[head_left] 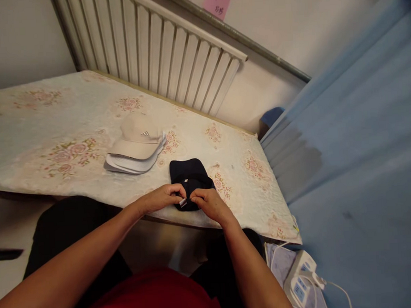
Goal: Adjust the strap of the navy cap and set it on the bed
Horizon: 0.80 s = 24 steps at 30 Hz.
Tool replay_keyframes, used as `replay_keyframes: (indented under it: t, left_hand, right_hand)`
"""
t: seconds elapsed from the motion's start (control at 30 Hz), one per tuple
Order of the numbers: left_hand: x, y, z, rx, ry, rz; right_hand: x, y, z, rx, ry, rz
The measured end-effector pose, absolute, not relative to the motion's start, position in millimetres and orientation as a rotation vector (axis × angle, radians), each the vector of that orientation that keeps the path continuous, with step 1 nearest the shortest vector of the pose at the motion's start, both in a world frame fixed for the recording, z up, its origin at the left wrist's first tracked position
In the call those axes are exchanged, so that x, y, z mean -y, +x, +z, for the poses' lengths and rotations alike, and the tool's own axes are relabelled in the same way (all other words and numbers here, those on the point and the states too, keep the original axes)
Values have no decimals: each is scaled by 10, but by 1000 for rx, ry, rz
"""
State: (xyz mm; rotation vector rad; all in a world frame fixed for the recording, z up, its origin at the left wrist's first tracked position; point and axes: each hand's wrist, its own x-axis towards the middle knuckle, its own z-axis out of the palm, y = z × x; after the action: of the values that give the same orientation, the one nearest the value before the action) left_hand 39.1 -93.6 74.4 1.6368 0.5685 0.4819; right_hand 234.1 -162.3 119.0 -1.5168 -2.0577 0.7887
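Two hands in the head view: left hand pinching a small silvery piece, right hand fingertips together, seemingly on the black cap at the flowery table's near edge. Looks like strap fiddling, so the next move probably wants steady pinches. Brim and long axis point away from the body, toward the radiator.

The near cap is black with a tiny pale mark, the tab silvery. The far cap is beige with a striped logo; the brims under it run white and grey. The cloth is pale cream tinged with green, patterned with pink roses. The radiator is cream, the paper pink with dark writing, the curtain blue with a grey patch, the power strip white and blue, the shirt red, the trousers black
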Motion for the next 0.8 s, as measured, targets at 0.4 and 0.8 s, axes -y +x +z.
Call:
replay_keyframes:
  t: [0.4, 0.8]
  left_hand:
    - [924, 411, 739, -552, 1647, 442]
    - [922, 397, 761, -558, 1682, 406]
  right_hand:
    - [1562, 2314, 1229, 2125, -1539, 819]
    - [1545, 2267, 1187, 2149, -1538, 730]
